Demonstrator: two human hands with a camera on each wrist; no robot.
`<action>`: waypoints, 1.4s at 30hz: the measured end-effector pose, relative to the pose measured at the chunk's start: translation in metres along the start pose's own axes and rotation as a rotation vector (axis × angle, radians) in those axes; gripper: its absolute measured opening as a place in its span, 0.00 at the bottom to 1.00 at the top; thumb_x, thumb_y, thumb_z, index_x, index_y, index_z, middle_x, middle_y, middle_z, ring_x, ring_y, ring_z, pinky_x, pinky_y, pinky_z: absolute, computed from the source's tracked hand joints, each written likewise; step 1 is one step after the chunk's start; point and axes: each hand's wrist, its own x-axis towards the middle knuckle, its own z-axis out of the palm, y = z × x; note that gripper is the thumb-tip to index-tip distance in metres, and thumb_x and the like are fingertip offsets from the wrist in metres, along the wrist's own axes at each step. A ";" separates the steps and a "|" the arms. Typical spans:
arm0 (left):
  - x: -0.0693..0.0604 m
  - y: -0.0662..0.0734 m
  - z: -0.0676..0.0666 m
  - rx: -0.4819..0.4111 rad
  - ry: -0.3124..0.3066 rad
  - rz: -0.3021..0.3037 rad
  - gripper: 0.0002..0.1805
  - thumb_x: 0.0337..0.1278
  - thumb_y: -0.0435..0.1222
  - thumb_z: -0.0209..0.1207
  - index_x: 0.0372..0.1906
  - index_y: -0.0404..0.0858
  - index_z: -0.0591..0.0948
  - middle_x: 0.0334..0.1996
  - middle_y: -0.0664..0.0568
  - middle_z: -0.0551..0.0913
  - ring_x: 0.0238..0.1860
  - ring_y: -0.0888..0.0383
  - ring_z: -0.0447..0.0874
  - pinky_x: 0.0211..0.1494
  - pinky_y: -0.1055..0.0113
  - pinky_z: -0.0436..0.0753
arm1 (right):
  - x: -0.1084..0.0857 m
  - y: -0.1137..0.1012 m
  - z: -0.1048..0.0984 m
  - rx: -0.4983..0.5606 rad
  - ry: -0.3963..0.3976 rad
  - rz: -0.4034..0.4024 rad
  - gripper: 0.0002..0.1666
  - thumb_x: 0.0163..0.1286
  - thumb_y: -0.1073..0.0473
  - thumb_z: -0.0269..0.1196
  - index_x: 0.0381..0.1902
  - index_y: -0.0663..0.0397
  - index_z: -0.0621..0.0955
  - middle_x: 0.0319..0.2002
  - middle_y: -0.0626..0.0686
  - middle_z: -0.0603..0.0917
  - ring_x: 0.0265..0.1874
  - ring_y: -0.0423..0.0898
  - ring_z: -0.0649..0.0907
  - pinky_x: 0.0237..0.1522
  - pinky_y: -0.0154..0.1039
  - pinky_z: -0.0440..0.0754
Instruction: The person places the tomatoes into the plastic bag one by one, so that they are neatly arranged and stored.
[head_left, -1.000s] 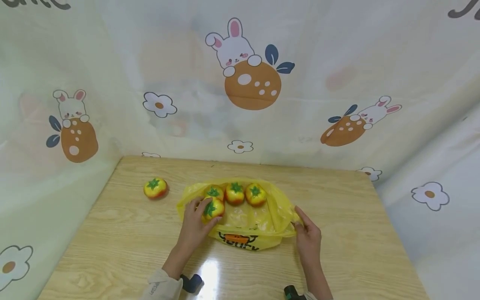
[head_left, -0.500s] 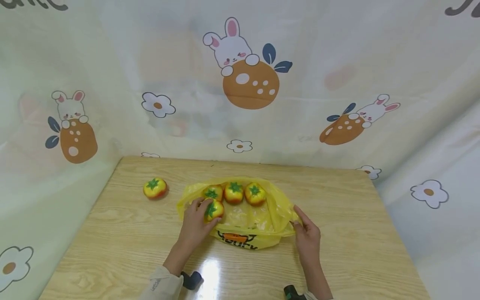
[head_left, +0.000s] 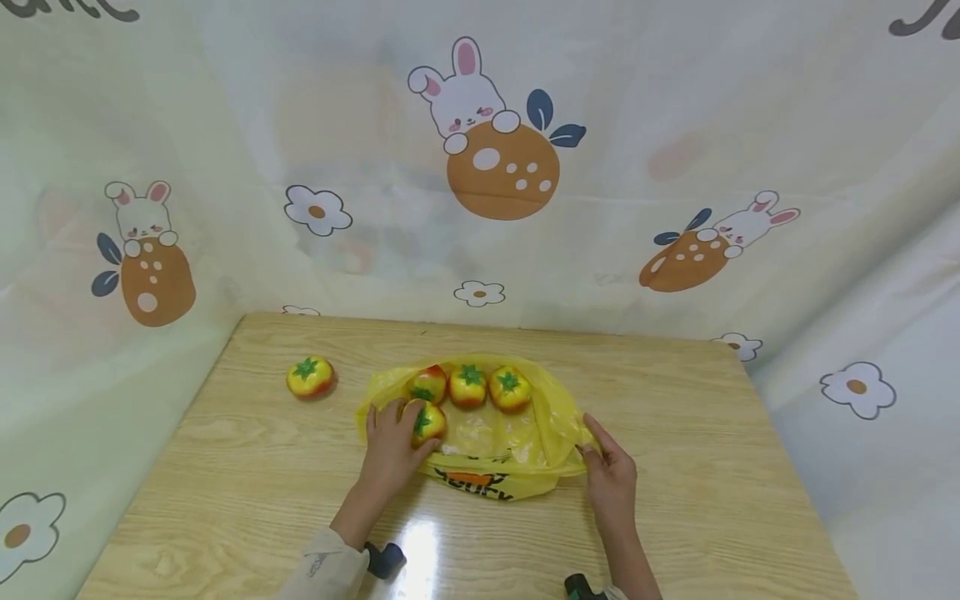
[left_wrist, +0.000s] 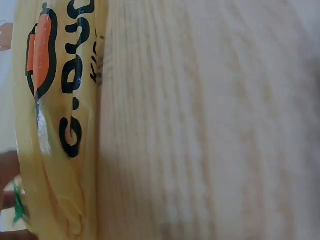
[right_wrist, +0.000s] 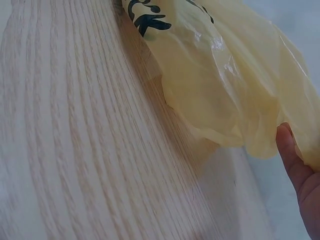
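Note:
A yellow plastic bag (head_left: pixel 551 417) with a printed duck design lies with its mouth wide apart on the wooden table. Inside its left front part, my left hand (head_left: pixel 390 446) holds a yellow-red toy tomato (head_left: pixel 429 423) with a green leafy top, fingers on its left and thumb at its front. Behind it in the bag are a tilted tomato (head_left: pixel 427 386) and two upright ones, a middle tomato (head_left: pixel 468 387) and a right-hand tomato (head_left: pixel 511 389). My right hand (head_left: pixel 613 479) pinches the bag's right edge; its thumb shows on the film in the right wrist view.
Another toy tomato (head_left: pixel 311 377) lies on the table (head_left: pixel 225 467), left of the bag. A printed curtain (head_left: pixel 360 125) with rabbits and flowers hangs behind the table and along both sides.
My left hand and the held tomato have shifted slightly toward the front. The tomato behind it has tipped, showing more red. My right hand keeps its hold on the bag.

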 end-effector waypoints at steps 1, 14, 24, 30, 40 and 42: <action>-0.001 0.000 0.001 -0.007 0.017 0.012 0.31 0.46 0.42 0.74 0.56 0.35 0.77 0.54 0.33 0.74 0.60 0.35 0.70 0.68 0.31 0.54 | 0.000 -0.001 0.000 0.000 -0.002 -0.003 0.27 0.74 0.71 0.48 0.70 0.57 0.70 0.72 0.56 0.67 0.22 0.37 0.67 0.19 0.26 0.67; -0.005 -0.014 -0.002 -0.155 0.308 0.182 0.15 0.53 0.31 0.66 0.47 0.32 0.81 0.48 0.41 0.78 0.51 0.43 0.75 0.53 0.48 0.74 | 0.002 -0.002 0.000 -0.020 0.011 0.008 0.27 0.74 0.71 0.49 0.69 0.55 0.71 0.71 0.55 0.68 0.26 0.38 0.68 0.21 0.26 0.68; -0.001 -0.034 -0.014 -0.170 0.543 0.194 0.05 0.57 0.26 0.58 0.37 0.29 0.81 0.36 0.41 0.79 0.40 0.46 0.78 0.45 0.62 0.75 | 0.002 -0.001 0.002 -0.018 -0.007 0.033 0.28 0.75 0.70 0.48 0.71 0.54 0.69 0.73 0.53 0.66 0.47 0.33 0.73 0.32 0.22 0.71; -0.003 -0.038 -0.015 -0.216 0.605 0.119 0.05 0.61 0.27 0.56 0.35 0.28 0.81 0.43 0.36 0.77 0.46 0.42 0.74 0.49 0.60 0.71 | 0.002 -0.001 0.004 0.000 -0.006 0.029 0.28 0.74 0.72 0.47 0.70 0.57 0.69 0.72 0.55 0.66 0.64 0.45 0.70 0.39 0.18 0.72; -0.001 -0.059 -0.021 -0.214 0.687 -0.033 0.04 0.57 0.26 0.55 0.36 0.28 0.77 0.57 0.29 0.64 0.56 0.33 0.60 0.53 0.53 0.61 | 0.002 0.005 0.004 0.004 -0.014 0.035 0.28 0.74 0.72 0.46 0.71 0.59 0.68 0.72 0.55 0.66 0.68 0.49 0.68 0.44 0.17 0.73; 0.000 -0.063 -0.023 -0.217 0.694 -0.059 0.05 0.57 0.26 0.55 0.37 0.27 0.77 0.58 0.29 0.64 0.56 0.33 0.59 0.54 0.56 0.59 | 0.002 0.006 0.004 0.003 -0.016 0.031 0.28 0.74 0.72 0.46 0.71 0.59 0.68 0.72 0.55 0.66 0.69 0.49 0.68 0.46 0.16 0.73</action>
